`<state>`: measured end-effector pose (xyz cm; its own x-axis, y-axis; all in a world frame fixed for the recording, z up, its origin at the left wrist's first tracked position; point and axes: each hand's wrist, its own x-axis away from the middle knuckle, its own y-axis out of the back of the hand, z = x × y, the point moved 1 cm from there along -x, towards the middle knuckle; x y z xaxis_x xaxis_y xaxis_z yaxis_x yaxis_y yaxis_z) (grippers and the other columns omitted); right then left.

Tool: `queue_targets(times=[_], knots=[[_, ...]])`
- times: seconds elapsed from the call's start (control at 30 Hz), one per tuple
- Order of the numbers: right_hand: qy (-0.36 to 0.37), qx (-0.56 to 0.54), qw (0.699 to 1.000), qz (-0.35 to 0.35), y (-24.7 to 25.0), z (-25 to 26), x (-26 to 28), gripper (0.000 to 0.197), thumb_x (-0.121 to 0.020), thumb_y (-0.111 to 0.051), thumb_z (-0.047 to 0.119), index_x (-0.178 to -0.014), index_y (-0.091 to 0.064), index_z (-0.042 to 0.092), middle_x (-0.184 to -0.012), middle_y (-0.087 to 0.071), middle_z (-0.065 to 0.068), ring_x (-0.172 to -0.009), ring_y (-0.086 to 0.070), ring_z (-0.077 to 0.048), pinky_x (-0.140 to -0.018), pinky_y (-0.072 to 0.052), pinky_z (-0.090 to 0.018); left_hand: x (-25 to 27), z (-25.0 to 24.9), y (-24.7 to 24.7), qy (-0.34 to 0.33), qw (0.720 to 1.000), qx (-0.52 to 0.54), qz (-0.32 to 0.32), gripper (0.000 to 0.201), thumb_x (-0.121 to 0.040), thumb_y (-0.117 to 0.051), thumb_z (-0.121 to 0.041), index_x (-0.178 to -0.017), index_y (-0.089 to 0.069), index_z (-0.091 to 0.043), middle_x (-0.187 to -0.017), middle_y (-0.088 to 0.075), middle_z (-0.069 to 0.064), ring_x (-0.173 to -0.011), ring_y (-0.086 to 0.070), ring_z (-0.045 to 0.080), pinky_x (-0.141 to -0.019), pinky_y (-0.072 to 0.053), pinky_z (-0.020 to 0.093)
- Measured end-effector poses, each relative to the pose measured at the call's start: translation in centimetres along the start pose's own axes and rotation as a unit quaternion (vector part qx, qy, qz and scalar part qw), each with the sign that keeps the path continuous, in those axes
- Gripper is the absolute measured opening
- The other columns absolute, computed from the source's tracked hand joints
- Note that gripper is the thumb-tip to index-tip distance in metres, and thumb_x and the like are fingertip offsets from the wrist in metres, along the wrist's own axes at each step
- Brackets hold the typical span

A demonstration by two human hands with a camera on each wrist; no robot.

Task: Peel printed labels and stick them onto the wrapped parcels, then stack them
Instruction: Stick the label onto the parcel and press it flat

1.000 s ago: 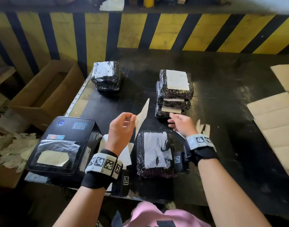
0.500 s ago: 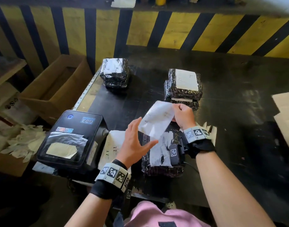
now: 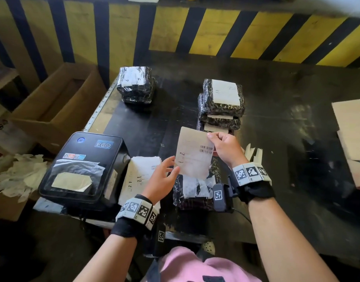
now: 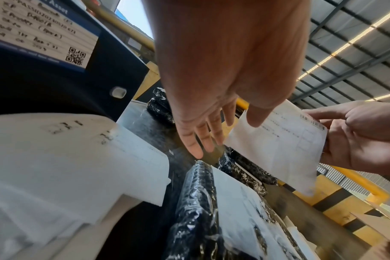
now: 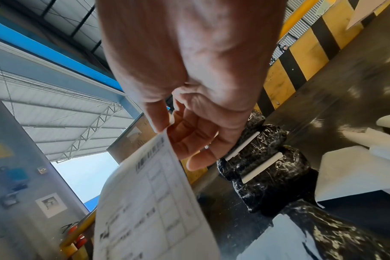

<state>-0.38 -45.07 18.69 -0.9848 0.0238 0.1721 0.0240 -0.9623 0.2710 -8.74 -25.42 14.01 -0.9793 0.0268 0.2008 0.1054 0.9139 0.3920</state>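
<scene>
My right hand (image 3: 224, 147) pinches the top right edge of a printed label (image 3: 193, 153) and holds it up, printed face toward me, above a black wrapped parcel (image 3: 192, 192) at the table's near edge. In the right wrist view the thumb and fingers (image 5: 183, 140) clamp the label (image 5: 149, 202) by its barcode. My left hand (image 3: 162, 176) is spread, its fingertips at the label's lower left corner. A stack of labelled parcels (image 3: 222, 102) stands behind the label. Another parcel pile (image 3: 135, 84) sits at the far left.
A black label printer (image 3: 83, 165) sits at the table's near left with a pile of printed labels (image 3: 138, 174) at its outlet. Peeled backing strips (image 3: 253, 153) lie right of my hand. Cardboard sheets (image 3: 352, 129) lie at the right; an open carton (image 3: 52, 106) stands left of the table.
The label has turned from edge-on to facing me and come down over the near parcel. My left hand let go of it and spread open beside it.
</scene>
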Motion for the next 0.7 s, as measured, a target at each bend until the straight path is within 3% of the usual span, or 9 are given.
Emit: queue_targets(times=[0.07,0.13,0.2,0.3,0.37,0.47,0.57,0.63,0.7], knots=[[-0.007,0.011,1.0,0.004,0.1,-0.2,0.5,0.022,-0.098,-0.055,0.028,-0.085,-0.068,0.015,-0.088,-0.069,-0.006,-0.08,-0.061,-0.018,-0.079,-0.054,-0.038,0.2,0.0,-0.3,-0.018,1.0,0.006,0.003,0.03,-0.1,-0.049,-0.024,-0.128,-0.056,-0.017,-0.113,-0.066,-0.006,-0.099,-0.063,0.005,-0.076,-0.051,0.012],[-0.012,0.019,1.0,0.004,0.2,-0.6,0.8,0.021,-0.098,-0.054,0.028,-0.09,-0.068,0.014,-0.088,-0.069,-0.004,-0.079,-0.061,-0.016,-0.074,-0.052,-0.03,0.4,0.5,-0.6,-0.025,1.0,0.015,-0.001,0.02,-0.099,-0.052,-0.022,-0.11,-0.067,-0.015,-0.1,-0.073,0.004,-0.093,-0.067,0.023,-0.081,-0.057,0.031],[-0.011,0.04,0.999,-0.004,0.4,-1.2,0.9,0.021,-0.098,-0.053,0.028,-0.093,-0.068,0.014,-0.087,-0.067,0.001,-0.076,-0.059,-0.011,-0.067,-0.048,-0.02,0.7,1.1,-0.9,-0.016,1.0,0.012,-0.001,0.018,-0.097,-0.054,-0.021,-0.103,-0.07,-0.013,-0.095,-0.073,0.009,-0.088,-0.067,0.03,-0.082,-0.056,0.043],[-0.017,0.084,0.996,0.006,0.3,-2.4,0.9,0.022,-0.098,-0.052,0.029,-0.096,-0.069,0.014,-0.087,-0.066,0.001,-0.075,-0.056,-0.011,-0.067,-0.046,-0.022,1.3,1.4,-1.5,-0.004,1.0,0.023,0.011,0.023,-0.097,-0.055,-0.017,-0.116,-0.065,-0.009,-0.107,-0.072,0.0,-0.09,-0.069,0.009,-0.084,-0.058,0.031],[-0.018,0.123,0.992,0.018,0.0,-3.3,0.8,0.021,-0.098,-0.051,0.029,-0.097,-0.068,0.016,-0.086,-0.065,0.0,-0.074,-0.055,-0.013,-0.067,-0.045,-0.025,1.6,1.5,-2.0,0.005,0.999,0.037,0.019,0.027,-0.097,-0.054,-0.013,-0.123,-0.06,-0.01,-0.107,-0.071,-0.007,-0.091,-0.068,0.003,-0.08,-0.058,0.024],[-0.012,0.168,0.986,0.016,-0.3,-4.4,0.7,0.019,-0.097,-0.05,0.027,-0.094,-0.067,0.019,-0.08,-0.064,-0.001,-0.073,-0.056,-0.016,-0.067,-0.044,-0.027,1.9,1.6,-2.7,0.022,0.998,0.043,0.032,0.031,-0.097,-0.054,-0.012,-0.128,-0.056,-0.014,-0.095,-0.069,-0.018,-0.084,-0.071,0.015,-0.072,-0.06,0.031],[-0.012,0.206,0.979,0.003,-0.4,-5.3,0.3,0.015,-0.095,-0.052,0.024,-0.096,-0.067,0.021,-0.09,-0.067,0.0,-0.087,-0.062,-0.019,-0.078,-0.049,-0.03,2.0,1.7,-3.4,0.045,0.997,0.037,0.042,0.035,-0.098,-0.053,-0.015,-0.133,-0.052,-0.018,-0.093,-0.07,-0.015,-0.081,-0.07,0.026,-0.064,-0.059,0.028],[-0.024,0.229,0.973,0.003,-0.6,-5.9,0.0,0.022,-0.094,-0.052,0.025,-0.113,-0.065,0.025,-0.09,-0.065,0.003,-0.094,-0.063,-0.021,-0.086,-0.05,-0.036,1.9,2.2,-3.9,0.061,0.997,0.034,0.046,0.038,-0.098,-0.053,-0.017,-0.136,-0.05,-0.019,-0.095,-0.073,-0.006,-0.076,-0.067,0.03,-0.063,-0.059,0.031],[-0.039,0.233,0.972,0.021,-0.8,-6.2,-0.2,0.05,-0.093,-0.055,0.023,-0.141,-0.045,0.024,-0.076,-0.061,0.006,-0.088,-0.062,-0.018,-0.089,-0.05,-0.04,1.7,2.9,-4.4,0.082,0.995,0.03,0.051,0.043,-0.098,-0.053,-0.02,-0.14,-0.047,-0.019,-0.1,-0.073,-0.001,-0.079,-0.069,0.03,-0.069,-0.061,0.04]])
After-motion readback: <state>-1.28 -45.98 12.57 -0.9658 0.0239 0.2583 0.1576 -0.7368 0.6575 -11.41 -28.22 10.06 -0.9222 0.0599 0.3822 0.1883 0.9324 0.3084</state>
